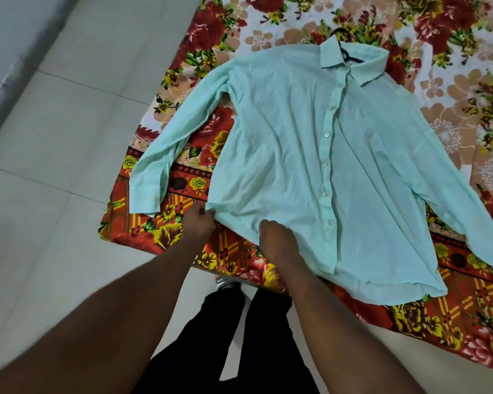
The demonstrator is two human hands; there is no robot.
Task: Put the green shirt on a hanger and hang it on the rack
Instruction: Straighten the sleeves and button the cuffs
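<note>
A pale green button-up shirt (pixel 296 152) lies spread flat on a red floral bedspread (pixel 165 231). The left hand (pixel 198 223) has its fingers pinching the hem corner. Beside it, the right hand (pixel 276 237) has its fingers gripping bunched hem. A black hanger (pixel 342 38) pokes from the collar.

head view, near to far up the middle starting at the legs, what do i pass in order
black trousers → right hand gripping the hem of the green shirt → button row → collar → black hanger poking out of the collar → floral sheet
</note>
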